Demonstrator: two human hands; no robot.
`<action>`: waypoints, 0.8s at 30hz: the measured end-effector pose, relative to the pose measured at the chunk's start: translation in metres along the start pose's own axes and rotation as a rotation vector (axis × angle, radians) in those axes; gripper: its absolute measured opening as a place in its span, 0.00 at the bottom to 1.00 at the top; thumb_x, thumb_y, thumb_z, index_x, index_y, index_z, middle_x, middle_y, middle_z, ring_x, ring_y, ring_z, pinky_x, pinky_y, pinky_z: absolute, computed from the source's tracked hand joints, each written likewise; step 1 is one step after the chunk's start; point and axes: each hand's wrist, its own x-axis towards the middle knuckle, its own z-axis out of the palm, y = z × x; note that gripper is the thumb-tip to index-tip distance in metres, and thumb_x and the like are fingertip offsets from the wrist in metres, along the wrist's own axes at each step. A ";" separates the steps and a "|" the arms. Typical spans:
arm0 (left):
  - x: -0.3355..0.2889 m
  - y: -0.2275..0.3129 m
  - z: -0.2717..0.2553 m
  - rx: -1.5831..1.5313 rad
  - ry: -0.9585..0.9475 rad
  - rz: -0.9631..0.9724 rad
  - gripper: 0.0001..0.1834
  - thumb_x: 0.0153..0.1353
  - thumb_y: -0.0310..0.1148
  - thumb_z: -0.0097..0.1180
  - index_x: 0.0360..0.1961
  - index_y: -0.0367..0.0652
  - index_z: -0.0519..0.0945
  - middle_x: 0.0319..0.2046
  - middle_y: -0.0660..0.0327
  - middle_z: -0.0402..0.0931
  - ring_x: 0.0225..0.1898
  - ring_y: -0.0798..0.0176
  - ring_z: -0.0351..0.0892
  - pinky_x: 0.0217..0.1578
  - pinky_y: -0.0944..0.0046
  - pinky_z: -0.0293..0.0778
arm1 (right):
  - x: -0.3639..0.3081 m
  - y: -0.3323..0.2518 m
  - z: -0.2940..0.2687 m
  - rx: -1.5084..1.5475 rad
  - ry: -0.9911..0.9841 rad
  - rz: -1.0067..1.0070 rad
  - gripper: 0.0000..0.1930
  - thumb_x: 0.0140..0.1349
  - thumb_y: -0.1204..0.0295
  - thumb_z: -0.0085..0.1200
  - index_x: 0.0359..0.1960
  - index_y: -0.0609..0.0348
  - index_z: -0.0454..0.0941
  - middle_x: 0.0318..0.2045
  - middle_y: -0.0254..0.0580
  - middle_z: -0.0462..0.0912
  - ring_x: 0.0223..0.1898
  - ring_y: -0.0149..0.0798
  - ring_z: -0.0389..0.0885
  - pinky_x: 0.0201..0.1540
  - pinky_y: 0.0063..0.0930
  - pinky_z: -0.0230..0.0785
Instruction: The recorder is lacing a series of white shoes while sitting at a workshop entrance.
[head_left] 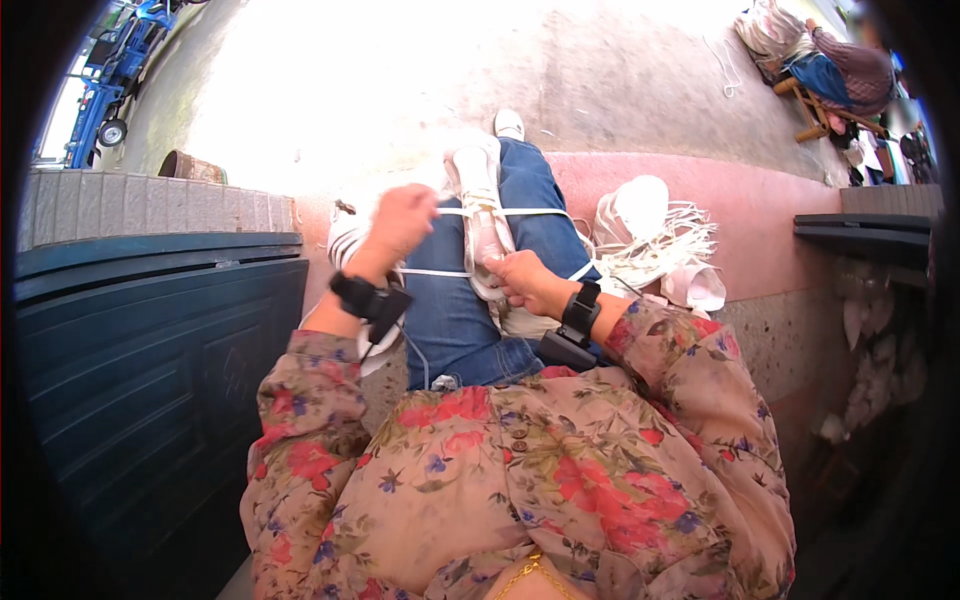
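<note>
Lying along the person's blue-jeaned lap (450,320), a long pale cloth-like bundle (480,215) is crossed by thin white cords (520,212), and the right hand (522,280) pinches its near end with fingers closed on it while the left hand (402,220) is raised beside it, clenched around a cord pulled taut. Just to the right, on the pink step (760,210), sits a loose heap of white cords and pale pieces (655,235); a dark blue panelled door (150,350) stands at the left
</note>
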 end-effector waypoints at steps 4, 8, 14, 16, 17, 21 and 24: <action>-0.003 -0.007 0.051 0.498 0.056 0.330 0.10 0.52 0.33 0.49 0.27 0.38 0.79 0.25 0.49 0.76 0.29 0.48 0.76 0.31 0.55 0.71 | -0.010 0.001 -0.007 -0.006 -0.093 -0.018 0.07 0.61 0.65 0.45 0.27 0.49 0.66 0.15 0.21 0.57 0.12 0.19 0.49 0.12 0.15 0.40; -0.014 0.003 0.058 0.607 0.017 0.250 0.10 0.53 0.35 0.49 0.27 0.40 0.79 0.24 0.50 0.76 0.29 0.48 0.76 0.31 0.54 0.71 | -0.012 0.000 -0.030 0.009 -0.263 0.005 0.05 0.60 0.66 0.46 0.28 0.49 0.67 0.16 0.22 0.60 0.13 0.19 0.49 0.13 0.16 0.41; -0.018 0.008 0.061 0.632 0.075 0.296 0.10 0.53 0.35 0.49 0.27 0.41 0.80 0.24 0.50 0.76 0.28 0.49 0.76 0.31 0.54 0.72 | -0.011 0.002 -0.029 -0.014 -0.225 -0.009 0.05 0.60 0.66 0.46 0.28 0.49 0.68 0.15 0.22 0.59 0.13 0.19 0.50 0.13 0.15 0.41; -0.018 0.008 0.060 0.741 0.041 0.286 0.10 0.53 0.36 0.49 0.24 0.41 0.78 0.22 0.53 0.76 0.27 0.49 0.76 0.29 0.53 0.71 | -0.012 0.002 -0.027 -0.035 -0.193 -0.033 0.05 0.60 0.66 0.46 0.28 0.50 0.69 0.16 0.23 0.60 0.13 0.19 0.51 0.13 0.15 0.41; -0.017 0.009 0.060 0.742 0.038 0.288 0.10 0.53 0.36 0.49 0.24 0.41 0.78 0.22 0.53 0.76 0.27 0.49 0.76 0.29 0.53 0.71 | -0.013 0.002 -0.024 -0.059 -0.159 -0.056 0.05 0.59 0.66 0.46 0.29 0.50 0.69 0.16 0.23 0.61 0.13 0.20 0.52 0.13 0.15 0.42; -0.015 0.008 0.056 0.727 0.090 0.237 0.10 0.54 0.36 0.47 0.26 0.40 0.74 0.24 0.51 0.75 0.28 0.48 0.76 0.30 0.52 0.71 | -0.016 0.003 -0.016 -0.180 -0.060 -0.155 0.07 0.58 0.65 0.47 0.29 0.53 0.72 0.17 0.26 0.65 0.14 0.21 0.56 0.12 0.16 0.45; -0.012 -0.001 0.054 0.721 0.104 0.243 0.10 0.54 0.35 0.46 0.27 0.39 0.73 0.24 0.49 0.74 0.28 0.47 0.75 0.30 0.51 0.70 | -0.014 0.004 -0.015 -0.277 -0.014 -0.244 0.08 0.56 0.65 0.48 0.30 0.56 0.74 0.17 0.29 0.68 0.15 0.22 0.60 0.12 0.18 0.48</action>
